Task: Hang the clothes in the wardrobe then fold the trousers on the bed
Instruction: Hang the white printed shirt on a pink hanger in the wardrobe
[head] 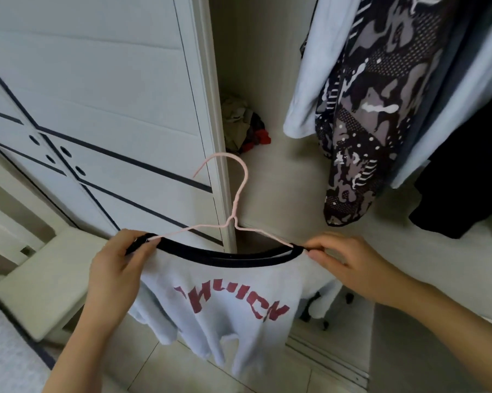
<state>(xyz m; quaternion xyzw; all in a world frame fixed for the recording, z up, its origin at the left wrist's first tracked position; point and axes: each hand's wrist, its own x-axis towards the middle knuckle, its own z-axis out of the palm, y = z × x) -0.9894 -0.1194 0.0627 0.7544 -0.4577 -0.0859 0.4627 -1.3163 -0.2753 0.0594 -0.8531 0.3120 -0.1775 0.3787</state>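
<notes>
Two hands reach in from 6 o'clock. The left hand [120, 259] pinches the black collar of a white T-shirt [227, 307] at 9 o'clock, and the right hand [344, 262] pinches it at 3 o'clock, over a pink wire hanger [233, 199]. The shirt looks seated on the hanger but is not yet on the rail. No trousers show, so folding remains. The open wardrobe [267, 180] is at 12 o'clock, with hanging clothes [366, 123] at 2 o'clock. Below is a pale tiled floor [182, 370].

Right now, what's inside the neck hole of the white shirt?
The pink hanger: its arms slip under the black collar of the white shirt, and its hook sticks out above. The arms' ends are hidden by cloth.
</notes>
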